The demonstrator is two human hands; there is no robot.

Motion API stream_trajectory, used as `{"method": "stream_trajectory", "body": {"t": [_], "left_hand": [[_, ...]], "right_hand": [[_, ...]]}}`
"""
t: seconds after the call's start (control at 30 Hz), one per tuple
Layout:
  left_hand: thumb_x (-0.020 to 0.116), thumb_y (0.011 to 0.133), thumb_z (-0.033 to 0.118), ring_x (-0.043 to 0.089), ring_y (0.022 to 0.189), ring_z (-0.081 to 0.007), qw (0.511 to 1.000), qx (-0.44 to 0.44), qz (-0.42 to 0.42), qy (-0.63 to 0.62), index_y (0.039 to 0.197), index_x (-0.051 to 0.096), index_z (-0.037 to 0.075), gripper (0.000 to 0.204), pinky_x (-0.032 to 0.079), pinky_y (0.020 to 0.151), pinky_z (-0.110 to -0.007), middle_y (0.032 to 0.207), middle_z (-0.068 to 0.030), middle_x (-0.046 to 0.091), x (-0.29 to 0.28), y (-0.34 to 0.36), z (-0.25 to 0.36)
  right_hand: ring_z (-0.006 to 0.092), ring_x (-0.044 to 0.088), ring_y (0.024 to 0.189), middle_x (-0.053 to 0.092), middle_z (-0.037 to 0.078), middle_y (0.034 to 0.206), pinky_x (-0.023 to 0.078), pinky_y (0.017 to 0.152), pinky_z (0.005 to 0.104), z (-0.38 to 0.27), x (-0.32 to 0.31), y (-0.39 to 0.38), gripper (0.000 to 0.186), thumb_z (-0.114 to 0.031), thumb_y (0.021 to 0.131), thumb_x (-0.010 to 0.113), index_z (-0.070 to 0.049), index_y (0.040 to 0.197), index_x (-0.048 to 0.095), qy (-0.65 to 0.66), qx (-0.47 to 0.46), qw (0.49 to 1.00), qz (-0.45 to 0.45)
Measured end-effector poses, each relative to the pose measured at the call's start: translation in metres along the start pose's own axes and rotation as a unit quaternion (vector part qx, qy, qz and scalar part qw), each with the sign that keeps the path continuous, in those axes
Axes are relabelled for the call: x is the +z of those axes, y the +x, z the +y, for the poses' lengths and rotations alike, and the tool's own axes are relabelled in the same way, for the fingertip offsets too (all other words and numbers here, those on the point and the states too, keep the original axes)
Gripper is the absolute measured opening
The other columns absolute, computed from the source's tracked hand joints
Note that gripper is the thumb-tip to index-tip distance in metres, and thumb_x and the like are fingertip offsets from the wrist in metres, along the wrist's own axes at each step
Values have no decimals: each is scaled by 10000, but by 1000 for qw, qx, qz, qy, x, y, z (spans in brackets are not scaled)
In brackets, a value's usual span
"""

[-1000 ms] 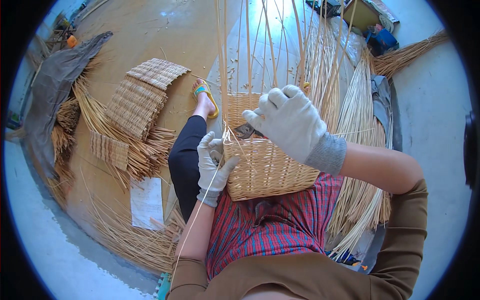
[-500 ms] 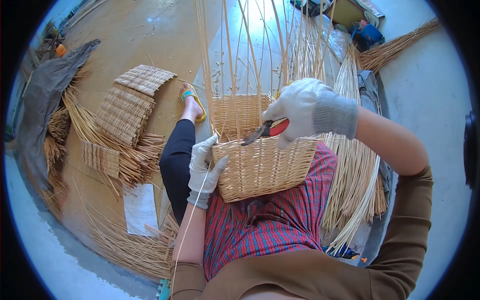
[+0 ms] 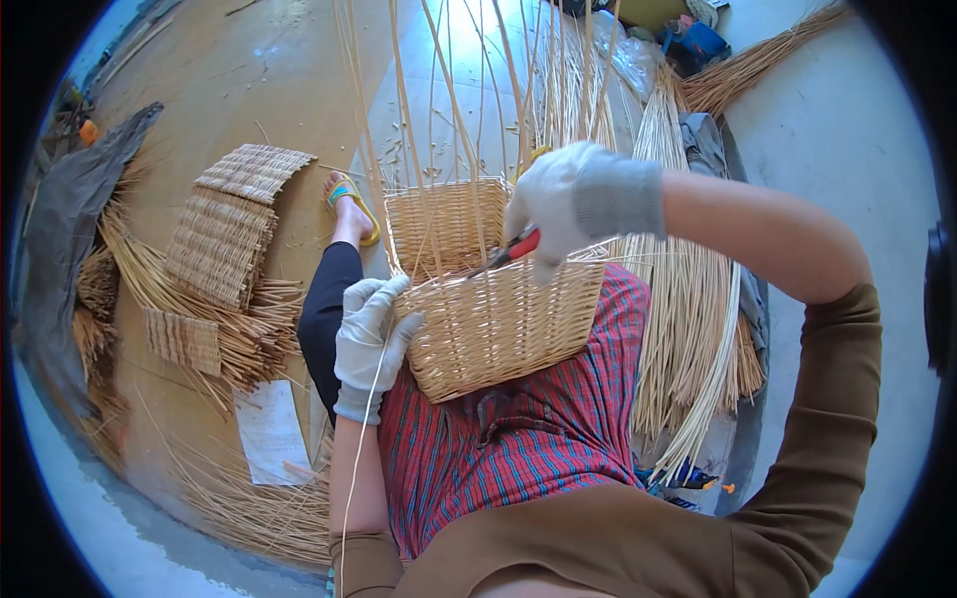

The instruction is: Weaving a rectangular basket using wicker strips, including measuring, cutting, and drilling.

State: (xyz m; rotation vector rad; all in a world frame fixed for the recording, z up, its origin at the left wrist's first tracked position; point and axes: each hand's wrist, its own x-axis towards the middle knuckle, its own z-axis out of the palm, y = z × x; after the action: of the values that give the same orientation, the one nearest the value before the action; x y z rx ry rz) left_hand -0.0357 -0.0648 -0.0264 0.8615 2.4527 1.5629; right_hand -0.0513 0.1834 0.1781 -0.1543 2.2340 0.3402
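Observation:
A woven wicker basket (image 3: 508,329) rests tilted on my lap, with long upright stakes (image 3: 457,110) rising from its rim. My gloved left hand (image 3: 374,334) is closed on the basket's near left corner, thumb against the outer wall. From that hand a thin pale strand (image 3: 356,460) trails down along my forearm. My gloved right hand (image 3: 576,204) is wrapped round red-handled pruning shears (image 3: 520,245) above the near rim. Their blades point left and down at the rim among the stakes. The glove hides most of the handles, and I cannot tell whether the blades touch a stake.
Right of my lap lies a large bundle of pale canes (image 3: 688,329). Woven panels (image 3: 221,234) rest on more canes at the left, near a grey cloth (image 3: 75,249). A white paper sheet (image 3: 269,434) lies on the floor. A blue container (image 3: 701,45) stands at the far right.
The whole view has shifted, so most things appear farther left. The shears have turned in my right hand, their blades now looking thinner along the rim. My left hand keeps its hold on the corner.

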Motion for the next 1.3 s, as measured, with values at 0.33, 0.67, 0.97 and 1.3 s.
{"method": "stream_trajectory", "body": {"t": [0.33,0.67,0.97,1.3], "left_hand": [[752,791,88,648,1051,-300,992,69,42,95,1242,642,134,466,556,852,-370,1213,-111,605,5,-2,6],[733,793,58,672,972,-289,977,64,77,189,1228,662,162,453,563,780,-357,1199,-104,608,16,-3,22],[706,782,-53,678,980,-219,976,40,109,182,1294,637,176,566,563,811,-327,1254,-83,573,25,-12,22],[729,836,129,679,902,-252,963,4,88,254,1317,618,211,501,563,756,-363,1201,-80,553,22,-13,39]], "right_hand": [[275,677,978,718,82,1033,535,858,419,23,25,-9,693,-662,695,711,-194,1205,691,30,21,999,11],[268,695,853,724,97,918,555,714,442,0,6,-4,568,-608,718,747,-120,1010,766,-81,26,996,12],[222,687,773,714,57,847,557,671,403,22,13,-38,525,-550,708,788,-101,979,760,-99,5,994,53],[252,677,849,701,96,908,551,738,419,41,48,-22,620,-672,690,727,-141,1007,758,-71,92,993,0]]}}
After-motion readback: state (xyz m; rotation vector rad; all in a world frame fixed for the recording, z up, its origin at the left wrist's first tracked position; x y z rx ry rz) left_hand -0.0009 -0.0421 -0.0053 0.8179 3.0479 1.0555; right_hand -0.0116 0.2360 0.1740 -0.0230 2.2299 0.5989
